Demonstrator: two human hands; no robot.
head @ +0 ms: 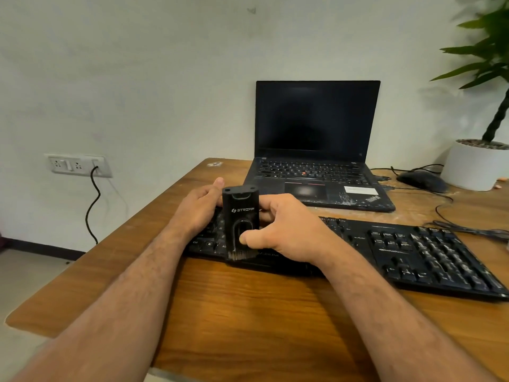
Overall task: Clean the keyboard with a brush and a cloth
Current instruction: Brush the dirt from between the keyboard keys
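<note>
Gripping the black brush (pixel 240 216) upright, the right hand (pixel 286 230) curls its fingers (pixel 265 209) round the body, bristles touching the keyboard (pixel 413 252) at its 8 o'clock corner. The left hand (pixel 199 206) lies beside the brush on the keys, fingers hidden; I cannot tell their state.

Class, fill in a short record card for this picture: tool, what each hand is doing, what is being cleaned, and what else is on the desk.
tool: black brush, upright, bristles down at the keyboard's near edge
right hand: grips the brush, thumb on its front
left hand: holds the brush's left side
being cleaned: black keyboard
surface: wooden desk
also there: open laptop, screen dark; mouse; potted plant
cloth: not in view
</note>
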